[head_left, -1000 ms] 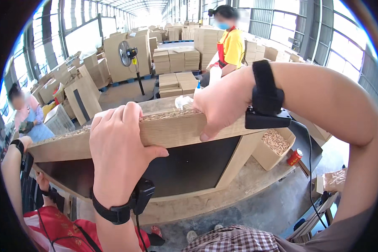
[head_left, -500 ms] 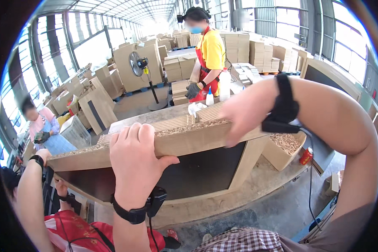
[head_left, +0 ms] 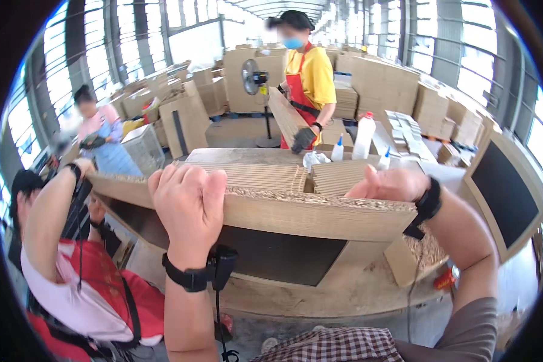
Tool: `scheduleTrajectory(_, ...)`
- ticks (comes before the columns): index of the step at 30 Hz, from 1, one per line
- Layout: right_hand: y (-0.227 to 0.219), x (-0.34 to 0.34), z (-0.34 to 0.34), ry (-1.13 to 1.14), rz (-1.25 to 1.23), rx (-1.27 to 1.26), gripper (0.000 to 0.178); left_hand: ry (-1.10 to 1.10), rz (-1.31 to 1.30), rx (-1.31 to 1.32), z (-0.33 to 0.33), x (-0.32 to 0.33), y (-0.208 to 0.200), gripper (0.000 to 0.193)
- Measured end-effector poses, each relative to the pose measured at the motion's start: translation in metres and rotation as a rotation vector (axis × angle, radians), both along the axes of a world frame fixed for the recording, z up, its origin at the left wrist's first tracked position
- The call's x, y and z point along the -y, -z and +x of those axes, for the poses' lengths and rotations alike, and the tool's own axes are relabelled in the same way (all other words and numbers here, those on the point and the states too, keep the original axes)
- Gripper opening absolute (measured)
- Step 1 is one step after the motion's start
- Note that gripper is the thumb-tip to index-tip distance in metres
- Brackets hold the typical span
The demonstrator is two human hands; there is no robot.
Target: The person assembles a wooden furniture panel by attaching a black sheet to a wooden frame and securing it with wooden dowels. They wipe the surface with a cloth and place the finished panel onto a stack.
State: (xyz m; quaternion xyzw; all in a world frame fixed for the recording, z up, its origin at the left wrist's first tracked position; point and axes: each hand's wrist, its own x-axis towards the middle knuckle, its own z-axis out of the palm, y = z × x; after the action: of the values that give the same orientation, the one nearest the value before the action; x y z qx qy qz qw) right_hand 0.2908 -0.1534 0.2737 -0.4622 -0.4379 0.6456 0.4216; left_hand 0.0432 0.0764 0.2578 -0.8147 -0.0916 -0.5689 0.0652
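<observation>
A long wooden panel (head_left: 308, 216) with a dark inset (head_left: 277, 253) stands tilted before me, its rough chipboard edge upward. Over the middle of that edge my left hand (head_left: 187, 208) is closed, fingers hooked across the top and thumb pressed beside them. Near the panel's right corner, my right hand (head_left: 395, 184) lies just behind the upper edge, fingers stretched to the left; their undersides are hidden. Ribbed wooden strips (head_left: 259, 176) lie behind the panel. At the left end, a co-worker's hand (head_left: 84, 166) holds the same panel.
Across the bench (head_left: 223, 155) a person in yellow and red (head_left: 311, 78) holds a board (head_left: 288, 117). Glue bottles (head_left: 363, 137) stand nearby. At right are a box of wood dowels (head_left: 425, 250), a red can (head_left: 445, 279) and another dark-inset panel (head_left: 505, 187). A fan (head_left: 253, 77) stands farther back.
My view has turned to the right. My right hand has come lower, to the panel's right end. My left hand keeps its grip. The person opposite has raised a board.
</observation>
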Motion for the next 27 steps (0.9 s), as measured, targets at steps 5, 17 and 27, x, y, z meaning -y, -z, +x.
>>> scheduleTrajectory(5,-0.012,-0.011,-0.017,0.004,0.212,0.527,0.054,-0.051,-0.029,0.115,0.013,0.001,0.005,0.027)
scheduleTrajectory(17,-0.062,-0.024,-0.032,-0.419,0.208,1.034,0.048,-0.092,-0.072,0.088,0.018,0.004,0.006,0.029)
scheduleTrajectory(27,-0.035,-0.027,-0.025,-0.334,0.231,0.651,0.041,0.051,0.276,0.171,0.047,0.060,0.018,0.030)
